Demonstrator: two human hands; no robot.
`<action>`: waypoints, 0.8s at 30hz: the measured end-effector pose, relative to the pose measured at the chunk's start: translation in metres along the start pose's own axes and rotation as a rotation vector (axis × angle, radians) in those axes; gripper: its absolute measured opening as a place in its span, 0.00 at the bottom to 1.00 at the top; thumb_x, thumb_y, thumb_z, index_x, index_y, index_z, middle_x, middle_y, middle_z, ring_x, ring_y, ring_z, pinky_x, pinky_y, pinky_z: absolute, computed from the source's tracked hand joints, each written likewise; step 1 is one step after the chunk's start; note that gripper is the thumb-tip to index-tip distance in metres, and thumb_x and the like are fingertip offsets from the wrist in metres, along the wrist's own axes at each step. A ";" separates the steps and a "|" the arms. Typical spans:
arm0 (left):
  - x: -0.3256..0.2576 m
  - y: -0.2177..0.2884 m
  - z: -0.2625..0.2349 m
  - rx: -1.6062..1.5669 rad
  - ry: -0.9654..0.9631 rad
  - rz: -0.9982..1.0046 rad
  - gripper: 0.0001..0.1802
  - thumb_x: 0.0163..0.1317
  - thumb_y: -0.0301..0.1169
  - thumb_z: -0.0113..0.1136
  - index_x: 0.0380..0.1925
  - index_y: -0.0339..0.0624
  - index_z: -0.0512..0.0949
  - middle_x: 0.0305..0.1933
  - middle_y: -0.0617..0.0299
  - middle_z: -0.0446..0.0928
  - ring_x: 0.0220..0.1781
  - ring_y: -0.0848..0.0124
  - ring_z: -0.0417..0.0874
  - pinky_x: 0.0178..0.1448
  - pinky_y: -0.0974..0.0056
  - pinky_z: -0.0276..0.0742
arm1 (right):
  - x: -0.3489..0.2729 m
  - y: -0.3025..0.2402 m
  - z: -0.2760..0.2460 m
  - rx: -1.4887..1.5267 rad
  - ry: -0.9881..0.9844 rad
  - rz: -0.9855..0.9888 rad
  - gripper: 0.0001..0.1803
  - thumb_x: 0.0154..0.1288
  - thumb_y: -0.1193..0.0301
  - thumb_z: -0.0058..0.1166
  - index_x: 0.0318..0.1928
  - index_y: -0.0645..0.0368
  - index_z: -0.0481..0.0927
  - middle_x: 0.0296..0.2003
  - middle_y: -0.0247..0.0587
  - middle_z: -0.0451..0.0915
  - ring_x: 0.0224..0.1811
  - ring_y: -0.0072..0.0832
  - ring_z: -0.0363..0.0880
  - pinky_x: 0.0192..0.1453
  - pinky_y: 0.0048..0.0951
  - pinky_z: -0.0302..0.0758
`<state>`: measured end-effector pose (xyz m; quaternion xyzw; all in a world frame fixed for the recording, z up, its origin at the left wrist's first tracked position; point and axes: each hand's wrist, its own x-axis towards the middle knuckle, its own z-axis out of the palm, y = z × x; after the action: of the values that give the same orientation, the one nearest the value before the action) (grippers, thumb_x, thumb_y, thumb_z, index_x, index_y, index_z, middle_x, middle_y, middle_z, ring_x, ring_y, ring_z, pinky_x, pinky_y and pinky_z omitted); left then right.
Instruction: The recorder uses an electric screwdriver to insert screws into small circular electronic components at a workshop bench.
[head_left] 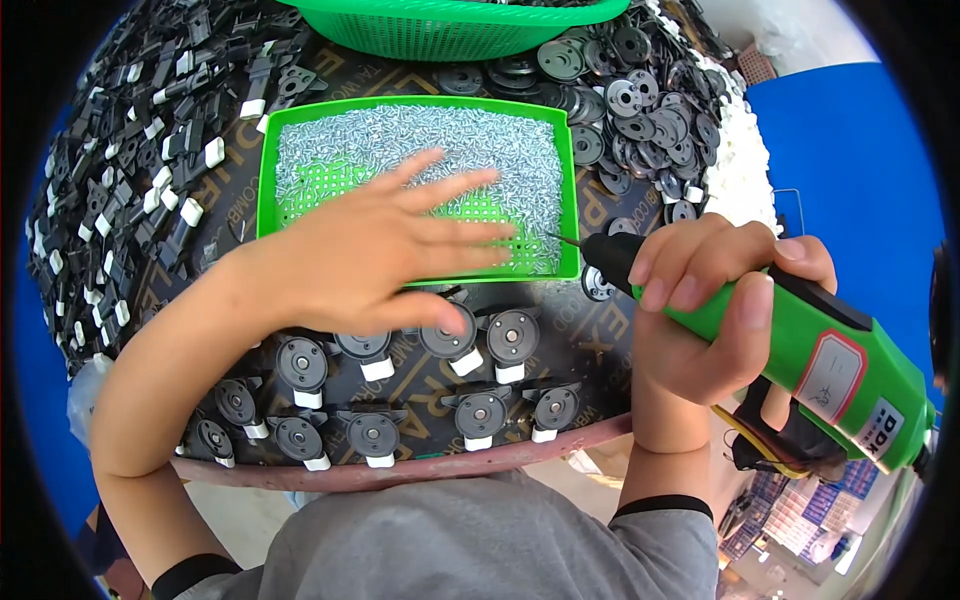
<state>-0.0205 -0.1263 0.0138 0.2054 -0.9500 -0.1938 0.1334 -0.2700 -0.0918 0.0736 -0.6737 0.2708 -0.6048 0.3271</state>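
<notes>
My left hand (pixel 385 250), fingers spread and slightly blurred, is over the near left part of a shallow green basket (pixel 268 190). Small silver screws (pixel 420 130) fill much of that basket, with its perforated bottom showing near my fingers. I see nothing held in this hand. Wrapped around a green electric screwdriver (pixel 885 370) is my right hand (pixel 705 310). Its thin bit points left, at the basket's right side. Below the basket, black round-disc assemblies with white tabs (pixel 373 435) lie in two rough rows; my left thumb overlaps one disc.
Loose black parts with white ends (pixel 130 170) are spread over the left side. Black discs (pixel 650 130) are heaped at the far right beside a white pile (pixel 740 150). A larger green basket (pixel 440 35) stands at the back. The table's reddish edge (pixel 400 475) runs before my body.
</notes>
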 end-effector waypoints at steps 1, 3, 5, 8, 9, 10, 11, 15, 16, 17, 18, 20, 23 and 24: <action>0.006 0.004 0.002 -0.105 -0.020 0.030 0.35 0.70 0.60 0.47 0.62 0.43 0.77 0.70 0.61 0.74 0.81 0.55 0.56 0.82 0.39 0.42 | 0.000 0.002 -0.003 -0.001 -0.003 0.001 0.20 0.72 0.60 0.51 0.58 0.54 0.66 0.23 0.40 0.71 0.20 0.30 0.71 0.25 0.35 0.74; 0.010 0.000 0.003 -0.122 -0.037 0.037 0.35 0.70 0.59 0.48 0.63 0.44 0.77 0.69 0.61 0.74 0.81 0.55 0.56 0.82 0.39 0.42 | 0.000 0.009 -0.011 0.148 -0.131 -0.063 0.27 0.70 0.53 0.57 0.59 0.55 0.67 0.25 0.42 0.73 0.21 0.33 0.73 0.25 0.37 0.75; 0.011 -0.003 0.002 -0.182 -0.036 0.055 0.32 0.69 0.57 0.52 0.59 0.44 0.79 0.65 0.61 0.77 0.80 0.53 0.57 0.82 0.38 0.42 | -0.002 0.008 -0.012 0.115 -0.125 -0.034 0.26 0.70 0.53 0.57 0.58 0.55 0.66 0.24 0.41 0.73 0.21 0.33 0.72 0.25 0.37 0.75; 0.000 -0.007 -0.017 -0.221 -0.049 0.052 0.28 0.67 0.55 0.57 0.51 0.42 0.83 0.56 0.56 0.82 0.76 0.51 0.64 0.81 0.38 0.47 | -0.009 0.003 -0.003 0.054 -0.105 0.020 0.26 0.70 0.53 0.58 0.56 0.54 0.66 0.23 0.40 0.73 0.20 0.32 0.72 0.25 0.37 0.75; -0.006 -0.011 -0.025 -0.224 -0.051 0.051 0.28 0.67 0.55 0.57 0.51 0.42 0.83 0.56 0.56 0.82 0.76 0.51 0.64 0.81 0.38 0.47 | -0.010 0.001 0.006 0.020 -0.056 0.104 0.22 0.71 0.57 0.57 0.55 0.53 0.64 0.22 0.38 0.72 0.19 0.31 0.71 0.25 0.36 0.75; -0.013 -0.015 -0.034 -0.151 -0.120 0.052 0.31 0.66 0.58 0.55 0.51 0.41 0.83 0.50 0.54 0.82 0.73 0.49 0.68 0.80 0.36 0.47 | -0.010 -0.001 0.010 -0.013 -0.009 0.186 0.18 0.71 0.62 0.56 0.53 0.51 0.63 0.22 0.37 0.72 0.19 0.29 0.71 0.25 0.35 0.74; -0.017 -0.017 -0.038 -0.077 -0.188 0.053 0.35 0.65 0.61 0.54 0.52 0.40 0.83 0.44 0.52 0.82 0.70 0.48 0.71 0.79 0.34 0.47 | -0.010 0.005 0.008 0.020 -0.072 0.144 0.14 0.72 0.68 0.52 0.51 0.49 0.61 0.21 0.35 0.71 0.19 0.26 0.70 0.25 0.34 0.74; -0.007 -0.008 -0.015 -0.135 0.021 0.023 0.34 0.65 0.61 0.54 0.50 0.42 0.84 0.40 0.53 0.76 0.62 0.51 0.74 0.78 0.34 0.50 | -0.013 0.015 0.002 0.183 -0.119 0.163 0.20 0.65 0.80 0.57 0.51 0.55 0.62 0.25 0.42 0.77 0.26 0.30 0.78 0.34 0.32 0.78; 0.001 -0.004 -0.006 -0.130 0.082 0.040 0.34 0.64 0.62 0.53 0.50 0.44 0.84 0.41 0.54 0.74 0.60 0.51 0.73 0.78 0.33 0.50 | -0.013 0.014 0.001 0.184 -0.110 0.177 0.20 0.65 0.81 0.57 0.51 0.55 0.62 0.25 0.42 0.77 0.26 0.30 0.78 0.34 0.32 0.78; 0.009 -0.003 0.001 -0.128 0.144 0.066 0.34 0.63 0.63 0.53 0.50 0.45 0.85 0.42 0.55 0.72 0.58 0.52 0.73 0.78 0.33 0.50 | -0.014 0.014 0.000 0.176 -0.096 0.192 0.20 0.65 0.81 0.56 0.51 0.55 0.62 0.25 0.42 0.77 0.26 0.30 0.78 0.34 0.32 0.78; 0.015 -0.003 0.006 -0.131 0.147 0.071 0.34 0.63 0.63 0.53 0.50 0.45 0.85 0.42 0.55 0.72 0.58 0.52 0.73 0.78 0.33 0.50 | -0.014 0.013 0.000 0.169 -0.096 0.193 0.20 0.65 0.81 0.56 0.51 0.55 0.62 0.25 0.42 0.77 0.26 0.30 0.78 0.34 0.32 0.78; 0.020 -0.005 0.011 -0.005 0.110 0.083 0.35 0.62 0.65 0.52 0.50 0.47 0.85 0.45 0.56 0.70 0.60 0.52 0.71 0.79 0.33 0.49 | -0.014 0.014 0.002 0.162 -0.084 0.197 0.20 0.65 0.82 0.56 0.51 0.56 0.62 0.25 0.41 0.76 0.26 0.29 0.77 0.34 0.32 0.78; 0.017 -0.004 0.005 -0.014 0.100 0.055 0.33 0.62 0.63 0.54 0.48 0.45 0.85 0.44 0.56 0.70 0.61 0.53 0.71 0.78 0.33 0.50 | -0.014 0.019 0.003 0.169 -0.100 0.159 0.19 0.65 0.82 0.55 0.51 0.56 0.62 0.25 0.41 0.76 0.26 0.28 0.77 0.34 0.32 0.77; 0.014 -0.003 0.001 -0.014 0.099 0.054 0.33 0.62 0.63 0.54 0.48 0.45 0.85 0.44 0.56 0.70 0.61 0.53 0.71 0.78 0.33 0.50 | -0.014 0.018 0.003 0.170 -0.099 0.159 0.19 0.65 0.82 0.55 0.51 0.56 0.62 0.25 0.41 0.76 0.26 0.28 0.77 0.34 0.32 0.77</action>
<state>-0.0317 -0.1349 0.0141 0.1878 -0.9461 -0.1863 0.1868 -0.2677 -0.0926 0.0504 -0.6491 0.2547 -0.5636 0.4429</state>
